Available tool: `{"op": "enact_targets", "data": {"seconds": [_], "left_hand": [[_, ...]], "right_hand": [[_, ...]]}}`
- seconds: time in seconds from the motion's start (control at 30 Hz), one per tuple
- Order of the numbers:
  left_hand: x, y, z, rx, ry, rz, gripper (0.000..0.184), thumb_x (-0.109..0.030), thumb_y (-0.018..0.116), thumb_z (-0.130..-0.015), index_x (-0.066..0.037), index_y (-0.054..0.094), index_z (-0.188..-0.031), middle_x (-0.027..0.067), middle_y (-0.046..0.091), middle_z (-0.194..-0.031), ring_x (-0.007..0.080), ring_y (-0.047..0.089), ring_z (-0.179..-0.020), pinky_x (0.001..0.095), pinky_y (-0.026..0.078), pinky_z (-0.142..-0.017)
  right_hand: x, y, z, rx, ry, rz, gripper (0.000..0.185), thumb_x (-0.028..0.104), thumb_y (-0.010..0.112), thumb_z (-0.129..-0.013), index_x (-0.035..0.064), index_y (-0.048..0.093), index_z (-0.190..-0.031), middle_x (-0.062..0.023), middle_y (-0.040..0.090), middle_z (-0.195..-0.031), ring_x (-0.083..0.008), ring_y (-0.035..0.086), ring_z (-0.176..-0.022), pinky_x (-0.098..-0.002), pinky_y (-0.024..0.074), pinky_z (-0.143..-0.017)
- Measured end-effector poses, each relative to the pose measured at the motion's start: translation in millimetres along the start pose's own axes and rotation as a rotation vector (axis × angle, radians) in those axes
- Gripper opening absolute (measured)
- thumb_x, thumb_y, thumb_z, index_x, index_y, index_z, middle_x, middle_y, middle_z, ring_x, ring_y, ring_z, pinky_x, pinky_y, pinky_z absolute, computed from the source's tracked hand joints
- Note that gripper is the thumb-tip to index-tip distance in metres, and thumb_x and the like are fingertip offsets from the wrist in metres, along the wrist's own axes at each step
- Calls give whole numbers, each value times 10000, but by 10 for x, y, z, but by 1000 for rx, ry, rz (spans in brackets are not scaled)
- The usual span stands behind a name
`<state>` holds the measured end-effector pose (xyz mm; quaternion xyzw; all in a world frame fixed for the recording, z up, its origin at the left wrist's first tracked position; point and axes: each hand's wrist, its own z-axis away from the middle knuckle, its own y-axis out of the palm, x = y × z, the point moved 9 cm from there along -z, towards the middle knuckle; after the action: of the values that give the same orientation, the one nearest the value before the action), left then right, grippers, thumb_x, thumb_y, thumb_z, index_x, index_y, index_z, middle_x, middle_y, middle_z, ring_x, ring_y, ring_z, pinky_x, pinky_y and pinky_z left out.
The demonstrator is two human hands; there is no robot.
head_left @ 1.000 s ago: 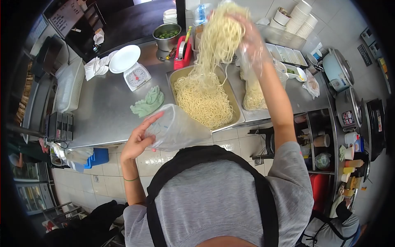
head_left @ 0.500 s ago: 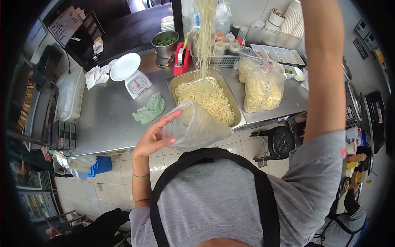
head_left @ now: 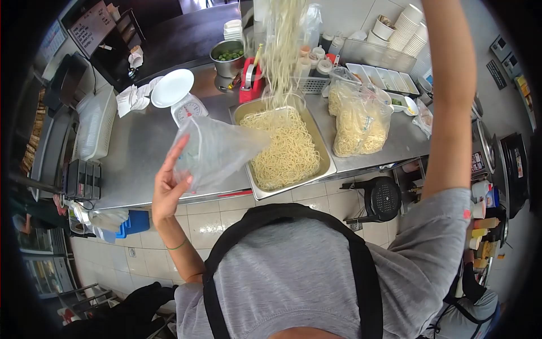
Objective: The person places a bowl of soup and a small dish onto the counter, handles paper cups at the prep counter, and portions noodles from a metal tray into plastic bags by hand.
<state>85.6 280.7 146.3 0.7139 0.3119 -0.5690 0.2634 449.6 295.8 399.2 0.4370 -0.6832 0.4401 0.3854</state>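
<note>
My left hand (head_left: 167,192) grips a clear plastic bag (head_left: 217,150) by its edge, fingers spread along the mouth. The bag hangs over the counter, left of a metal tray (head_left: 330,161) of noodles (head_left: 288,150). My right arm (head_left: 449,96) reaches up past the top edge of the view, so the right hand is hidden. A long bundle of noodles (head_left: 282,51) hangs down from above the view, its lower ends over the far part of the tray.
Bagged noodles (head_left: 364,124) stand right of the tray. A kitchen scale (head_left: 189,110), a red tape dispenser (head_left: 250,85) and a pot of green fruit (head_left: 227,62) are behind. A black stool (head_left: 379,198) stands below; another person (head_left: 474,305) is at lower right.
My left hand has moved left with the plastic bag, uncovering the tray's near edge. The bag now hides where the green cloth lay. The hanging noodles look wider and their ends sit slightly higher.
</note>
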Motion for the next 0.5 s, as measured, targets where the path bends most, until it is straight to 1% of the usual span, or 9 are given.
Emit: {"op": "enact_targets", "data": {"seconds": [0.03,0.07,0.1,0.17,0.23,0.3,0.33,0.4,0.5], "left_hand": [[-37,-9,13,-27,-1,43,647,57,587,-714,12,378,-1324,114,312,-1421,40,537,-739,166,455,-541],[-37,-32,17,-65,-12,3,647,85,570,-715,10,375,-1328,114,312,-1422,12,477,-591,180,453,-558],[-10,-47,30,-75,-15,-1,650,93,565,-714,4,376,-1329,111,313,-1421,13,483,-608,181,453,-558],[62,-80,32,-94,-13,-6,657,110,555,-712,-9,378,-1333,106,316,-1419,17,496,-641,182,454,-560],[111,-65,20,-99,-29,-48,660,124,543,-713,-20,380,-1336,106,311,-1419,18,498,-654,184,455,-562],[149,-45,13,-100,-37,-85,664,133,538,-713,-31,382,-1338,107,309,-1416,20,500,-668,185,457,-565],[162,-25,-8,-97,-33,-101,666,136,537,-714,-36,384,-1339,107,310,-1413,21,502,-675,186,457,-567],[175,11,-41,-85,-35,-135,668,131,535,-713,-42,385,-1340,102,314,-1411,30,512,-713,193,463,-577],[172,70,-89,-63,-44,-172,670,122,528,-710,-48,386,-1342,91,323,-1411,54,529,-806,206,474,-599]], "right_hand": [[-133,15,28,20,73,44,522,203,650,-778,10,452,-1221,-117,561,-1142,-195,576,-1005,-357,484,-863],[-290,54,90,41,172,95,523,204,650,-778,10,453,-1221,-117,560,-1143,-194,576,-1005,-358,485,-863],[-484,136,181,66,291,160,523,205,651,-777,11,453,-1221,-117,559,-1144,-194,576,-1005,-359,485,-863],[-889,399,382,190,408,276,525,207,652,-776,12,454,-1221,-116,557,-1146,-194,576,-1005,-362,485,-862],[-1298,830,576,401,-20,286,679,233,715,-706,69,397,-1283,-104,493,-1232,-196,497,-1121,-354,432,-938],[-2134,1160,923,592,176,51,787,231,739,-659,107,347,-1331,-99,412,-1308,-213,395,-1218,-367,331,-1027],[-2557,1183,1083,564,243,138,854,205,753,-618,89,325,-1348,-126,376,-1341,-245,359,-1243,-383,263,-1064],[-3178,1357,1371,581,243,350,926,177,752,-578,73,284,-1370,-174,355,-1360,-287,330,-1265,-382,223,-1081],[-3686,1635,1639,778,276,706,920,164,748,-554,83,312,-1361,-209,394,-1315,-330,353,-1247,-386,282,-1049]]}}
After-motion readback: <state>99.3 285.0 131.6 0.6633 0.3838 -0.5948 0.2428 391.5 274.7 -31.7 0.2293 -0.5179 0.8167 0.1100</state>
